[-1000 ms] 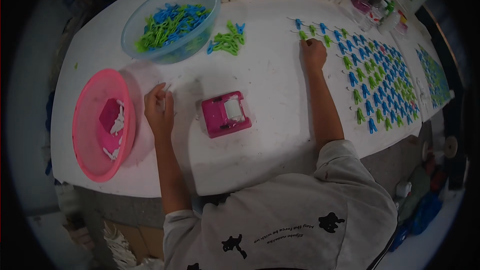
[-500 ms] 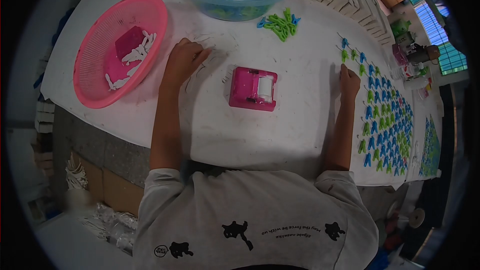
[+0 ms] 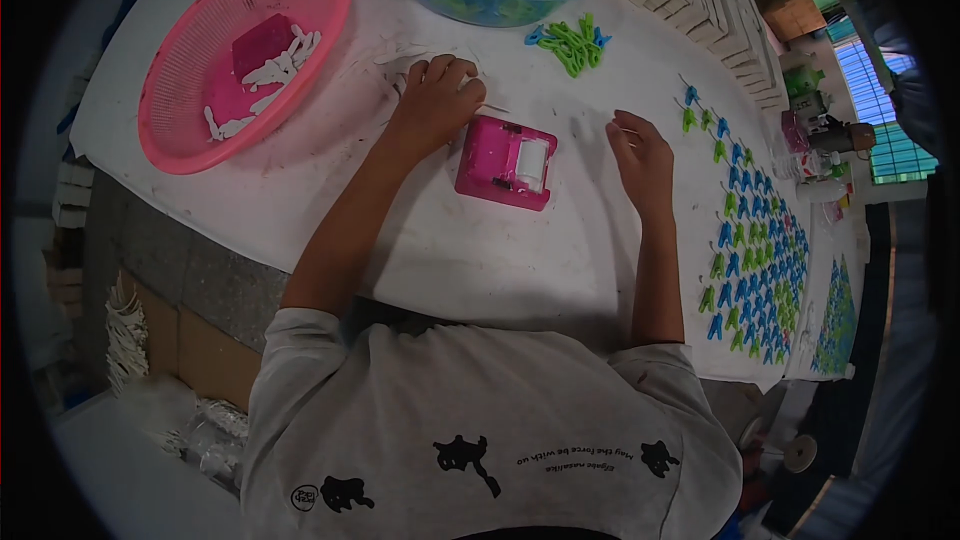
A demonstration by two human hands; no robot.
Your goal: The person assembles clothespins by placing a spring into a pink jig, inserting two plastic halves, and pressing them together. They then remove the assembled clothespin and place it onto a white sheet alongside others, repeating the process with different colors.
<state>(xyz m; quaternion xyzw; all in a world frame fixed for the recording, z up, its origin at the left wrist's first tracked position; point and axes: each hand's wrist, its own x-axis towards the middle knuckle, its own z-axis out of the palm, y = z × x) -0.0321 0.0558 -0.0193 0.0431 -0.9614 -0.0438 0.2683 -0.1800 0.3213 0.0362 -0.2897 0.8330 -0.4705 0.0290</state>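
- Pink dispenser (image 3: 505,162) is set well in from the table (image 3: 450,260) edges, the curled left hand (image 3: 435,100) just beside it; its hold cannot be told.
- Right hand (image 3: 640,152) is laid loosely open, seemingly empty.

On the tabletop (image 3: 480,260) the dispenser (image 3: 505,162) sits in the middle. From it, the basket (image 3: 190,70) lies at 10 o'clock, the bowl (image 3: 450,5) at 12, a clip pile (image 3: 570,43) at 1 and clip rows (image 3: 755,240) from 2 to 4. The left hand (image 3: 435,100) touches its 11 o'clock corner. The right hand (image 3: 640,155) rests near it at 3.
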